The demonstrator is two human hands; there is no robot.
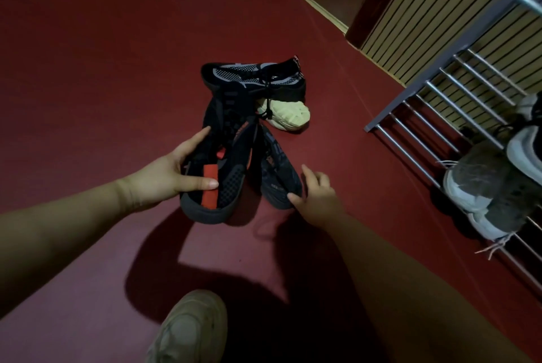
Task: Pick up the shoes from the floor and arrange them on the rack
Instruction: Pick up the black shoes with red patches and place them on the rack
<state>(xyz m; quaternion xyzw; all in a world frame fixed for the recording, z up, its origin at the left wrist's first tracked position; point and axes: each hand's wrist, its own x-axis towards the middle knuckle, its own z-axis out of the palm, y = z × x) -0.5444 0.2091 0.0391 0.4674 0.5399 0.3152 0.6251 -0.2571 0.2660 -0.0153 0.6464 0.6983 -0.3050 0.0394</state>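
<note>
My left hand (176, 175) grips a black shoe with a red tab (217, 175), lifted off the red floor, heel toward me. Right beside it lies a second black shoe (278, 175); my right hand (315, 195) touches its heel with fingers spread, not closed around it. Farther away a black and grey mesh sneaker (255, 75) lies on its side, and a cream-soled shoe (289, 115) sits partly under it. The metal shoe rack (440, 104) stands at the right.
Grey sneakers (484, 189) and a white and black shoe (525, 145) sit on the rack's bars. A slatted wall panel (434, 11) runs behind the rack. My own beige shoe (190, 330) is at the bottom. Red floor (102, 69) stretches to the left.
</note>
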